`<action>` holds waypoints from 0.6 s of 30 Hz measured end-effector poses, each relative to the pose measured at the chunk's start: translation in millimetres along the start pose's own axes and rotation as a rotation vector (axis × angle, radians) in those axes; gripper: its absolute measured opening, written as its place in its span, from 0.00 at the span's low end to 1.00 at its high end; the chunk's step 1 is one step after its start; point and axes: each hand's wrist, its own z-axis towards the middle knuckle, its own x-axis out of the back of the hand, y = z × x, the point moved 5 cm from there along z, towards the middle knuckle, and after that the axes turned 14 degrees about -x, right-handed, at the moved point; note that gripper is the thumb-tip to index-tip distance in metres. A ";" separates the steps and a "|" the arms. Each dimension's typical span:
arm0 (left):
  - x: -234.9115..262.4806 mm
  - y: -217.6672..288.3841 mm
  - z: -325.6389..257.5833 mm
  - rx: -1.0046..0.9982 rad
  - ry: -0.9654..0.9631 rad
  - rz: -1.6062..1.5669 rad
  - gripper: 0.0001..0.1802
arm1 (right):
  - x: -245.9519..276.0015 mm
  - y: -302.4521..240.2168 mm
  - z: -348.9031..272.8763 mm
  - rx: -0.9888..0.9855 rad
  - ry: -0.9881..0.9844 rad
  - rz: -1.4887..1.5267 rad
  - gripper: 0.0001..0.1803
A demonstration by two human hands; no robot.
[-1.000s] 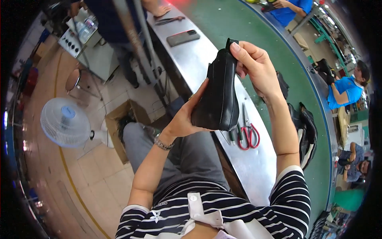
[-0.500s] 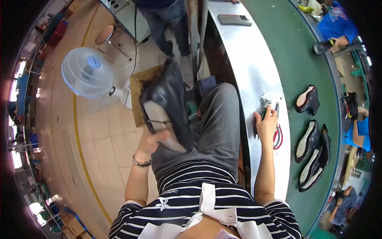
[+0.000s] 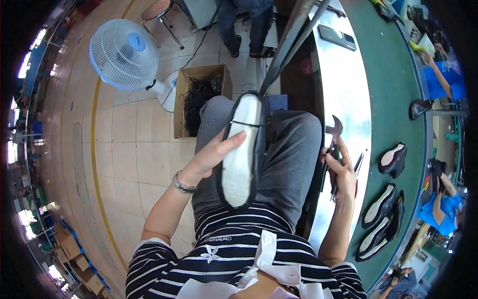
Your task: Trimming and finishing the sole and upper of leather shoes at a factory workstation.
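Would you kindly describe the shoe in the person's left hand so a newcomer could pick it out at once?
Start at the lap in grey trousers, beside the metal bench. The left hand steadies a shoe there, sole up. Unlike the shoes lying on the green belt, it is held off the belt, its pale insole board facing the camera.

One shoe (image 3: 242, 154) lies sole-up on the person's lap, under one hand (image 3: 211, 158). The other hand (image 3: 341, 167) grips one pair of pliers (image 3: 332, 142) at the near edge of the desk (image 3: 343, 84).

Four more shoes rest on the green part of the desk: one (image 3: 392, 159) sole-up near the middle, two (image 3: 381, 204) (image 3: 378, 238) sole-up toward the near right corner, and one (image 3: 419, 107) at the far right edge.

One phone (image 3: 337, 37) lies on the metal strip toward the far end.

On the floor stand one fan (image 3: 124, 55), one cardboard box (image 3: 199, 97) and one stool (image 3: 162, 12).
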 end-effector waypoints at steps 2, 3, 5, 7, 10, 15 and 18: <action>0.9 -18.6 15.9 -0.094 -0.075 0.043 0.41 | -30.2 -12.4 -9.6 -0.015 -0.177 -0.049 0.36; -0.1 -20.1 16.0 -0.148 -0.115 0.084 0.42 | -44.8 -16.4 -14.5 -0.007 -0.279 -0.126 0.33; 6.1 -17.0 18.2 -0.142 -0.136 0.160 0.44 | -81.3 -35.0 -25.6 -0.035 -0.417 -0.223 0.31; 13.2 7.6 26.6 -0.537 0.073 0.603 0.45 | -101.9 -42.2 -25.9 -0.123 -0.496 -0.233 0.31; 10.2 15.6 55.7 -0.561 0.099 0.327 0.35 | -127.6 -47.3 -18.4 -0.250 -0.587 -0.270 0.30; 2.8 23.8 67.2 -0.639 0.155 0.307 0.21 | -136.0 -51.2 1.9 -0.343 -0.575 -0.373 0.31; 3.4 28.0 67.8 -0.630 0.193 0.298 0.20 | -142.8 -64.5 5.4 -0.374 -0.619 -0.473 0.32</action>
